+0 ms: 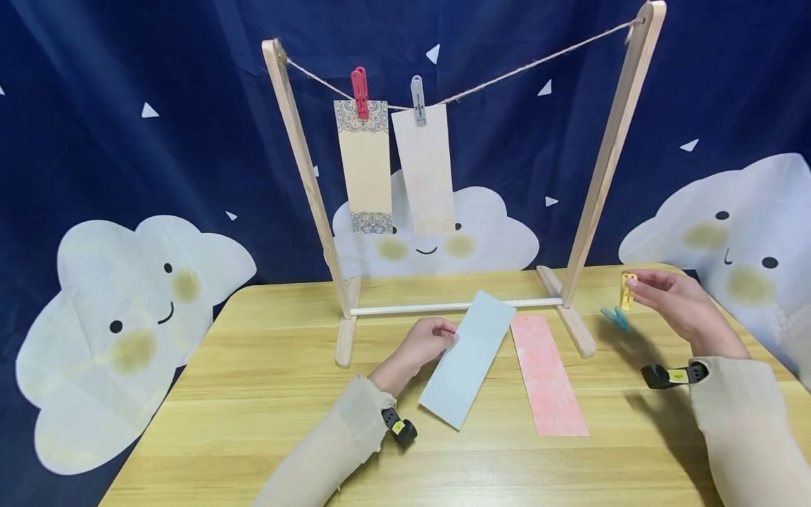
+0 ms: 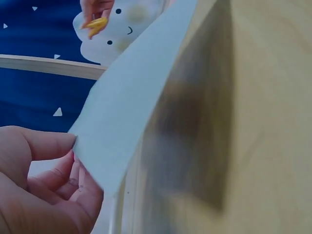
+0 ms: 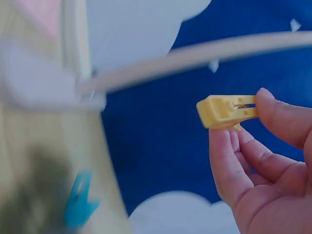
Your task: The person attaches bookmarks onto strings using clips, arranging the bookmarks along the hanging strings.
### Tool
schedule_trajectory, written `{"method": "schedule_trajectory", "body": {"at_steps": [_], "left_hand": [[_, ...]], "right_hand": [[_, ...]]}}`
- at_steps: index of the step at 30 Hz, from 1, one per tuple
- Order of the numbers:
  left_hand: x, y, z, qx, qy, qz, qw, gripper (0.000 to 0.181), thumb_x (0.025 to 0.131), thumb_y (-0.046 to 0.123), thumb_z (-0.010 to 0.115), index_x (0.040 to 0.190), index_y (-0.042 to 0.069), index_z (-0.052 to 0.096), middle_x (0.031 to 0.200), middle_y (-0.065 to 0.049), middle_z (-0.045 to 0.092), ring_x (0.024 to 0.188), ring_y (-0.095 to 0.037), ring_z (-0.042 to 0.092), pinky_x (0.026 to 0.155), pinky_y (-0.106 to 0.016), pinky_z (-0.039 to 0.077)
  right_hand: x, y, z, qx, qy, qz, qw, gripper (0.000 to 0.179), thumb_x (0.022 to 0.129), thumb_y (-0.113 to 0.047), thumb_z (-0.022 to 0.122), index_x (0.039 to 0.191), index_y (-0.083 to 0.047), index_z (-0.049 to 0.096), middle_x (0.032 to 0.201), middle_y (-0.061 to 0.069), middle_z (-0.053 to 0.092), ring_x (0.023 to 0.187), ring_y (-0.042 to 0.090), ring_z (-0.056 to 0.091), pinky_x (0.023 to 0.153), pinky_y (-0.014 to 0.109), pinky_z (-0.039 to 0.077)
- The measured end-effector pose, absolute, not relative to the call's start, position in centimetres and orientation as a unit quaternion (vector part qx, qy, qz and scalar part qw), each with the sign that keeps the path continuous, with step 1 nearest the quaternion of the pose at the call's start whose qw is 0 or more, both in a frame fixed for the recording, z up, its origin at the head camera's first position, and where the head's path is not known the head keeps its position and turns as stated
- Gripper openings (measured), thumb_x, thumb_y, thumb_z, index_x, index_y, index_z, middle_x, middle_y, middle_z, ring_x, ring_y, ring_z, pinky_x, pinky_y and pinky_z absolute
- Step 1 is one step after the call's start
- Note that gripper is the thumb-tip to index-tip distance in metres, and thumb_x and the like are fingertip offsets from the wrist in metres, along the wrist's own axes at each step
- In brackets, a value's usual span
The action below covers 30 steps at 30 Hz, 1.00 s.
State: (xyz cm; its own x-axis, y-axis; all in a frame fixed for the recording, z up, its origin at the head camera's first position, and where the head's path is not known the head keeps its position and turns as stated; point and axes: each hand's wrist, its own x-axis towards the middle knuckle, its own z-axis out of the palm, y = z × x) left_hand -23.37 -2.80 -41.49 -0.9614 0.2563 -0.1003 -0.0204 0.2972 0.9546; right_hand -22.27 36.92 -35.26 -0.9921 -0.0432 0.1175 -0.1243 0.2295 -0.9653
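My left hand (image 1: pixel 426 350) pinches a light blue paper strip (image 1: pixel 470 360) by its edge, thumb against fingers; the left wrist view shows the strip (image 2: pixel 127 97) raised over its shadow. At the right, my right hand (image 1: pixel 681 304) pinches a yellow clothespin (image 1: pixel 627 291) between thumb and fingers. The right wrist view has this clothespin (image 3: pixel 226 111) side on. A turquoise clothespin (image 1: pixel 615 318) lies on the table just below it. Beside the blue strip, a pink paper strip (image 1: pixel 550 375) lies flat on the table.
Behind the hands stands a wooden frame (image 1: pixel 610 151) with a twine line (image 1: pixel 535 63). From it hang a patterned cream strip (image 1: pixel 367 165) under a red clothespin (image 1: pixel 360 93) and a pale strip (image 1: pixel 426 172) under a grey clothespin (image 1: pixel 418 100). A dark blue cloud-print curtain (image 1: pixel 158 56) backs the table (image 1: pixel 253 394).
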Motion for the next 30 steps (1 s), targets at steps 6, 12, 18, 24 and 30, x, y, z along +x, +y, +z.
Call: {"method": "schedule_trajectory", "body": {"at_steps": [6, 12, 18, 24, 30], "left_hand": [[-23.2, -2.7, -40.6, 0.076, 0.774, 0.618, 0.111, 0.015, 0.089, 0.008, 0.061, 0.101, -0.001, 0.064, 0.084, -0.003, 0.059, 0.071, -0.011, 0.053, 0.057, -0.022, 0.047], [-23.4, -2.2, -40.2, 0.091, 0.758, 0.639, 0.098, 0.015, 0.089, 0.005, 0.061, 0.101, -0.003, 0.063, 0.082, -0.002, 0.059, 0.071, -0.011, 0.053, 0.060, -0.024, 0.049], [-23.7, -1.7, -39.4, 0.093, 0.742, 0.657, 0.092, 0.015, 0.089, 0.005, 0.059, 0.101, -0.002, 0.063, 0.082, 0.001, 0.056, 0.071, -0.009, 0.052, 0.062, -0.024, 0.046], [-23.9, -1.6, -38.5, 0.094, 0.734, 0.668, 0.080, 0.017, 0.089, 0.006, 0.058, 0.104, -0.002, 0.063, 0.084, 0.000, 0.055, 0.072, -0.010, 0.052, 0.063, -0.025, 0.045], [-24.0, -1.6, -37.7, 0.086, 0.728, 0.677, 0.064, 0.017, 0.090, 0.007, 0.059, 0.104, -0.001, 0.063, 0.086, -0.001, 0.057, 0.073, -0.012, 0.054, 0.062, -0.023, 0.048]], "right_hand": [[-21.9, 34.2, -33.9, 0.150, -0.690, 0.707, 0.036, 0.030, 0.093, 0.006, 0.049, 0.101, -0.017, 0.066, 0.097, -0.010, 0.067, 0.087, 0.000, 0.060, 0.076, 0.010, 0.048], [-21.8, 31.6, -32.8, 0.149, -0.723, 0.674, 0.044, 0.023, 0.092, 0.001, 0.055, 0.105, -0.016, 0.063, 0.092, -0.008, 0.065, 0.081, 0.002, 0.059, 0.075, 0.011, 0.048], [-22.4, 29.7, -31.4, 0.137, -0.725, 0.672, 0.059, 0.019, 0.091, -0.002, 0.059, 0.103, -0.017, 0.063, 0.092, -0.008, 0.065, 0.081, 0.003, 0.058, 0.073, 0.012, 0.049], [-23.2, 28.3, -29.4, 0.161, -0.677, 0.717, 0.043, 0.019, 0.090, 0.002, 0.058, 0.101, -0.011, 0.066, 0.088, -0.003, 0.065, 0.078, 0.007, 0.058, 0.070, 0.014, 0.050], [-24.3, 27.0, -27.4, 0.191, -0.629, 0.753, 0.031, 0.021, 0.089, 0.008, 0.055, 0.099, -0.006, 0.068, 0.084, 0.001, 0.065, 0.074, 0.009, 0.061, 0.069, 0.017, 0.052]]}}
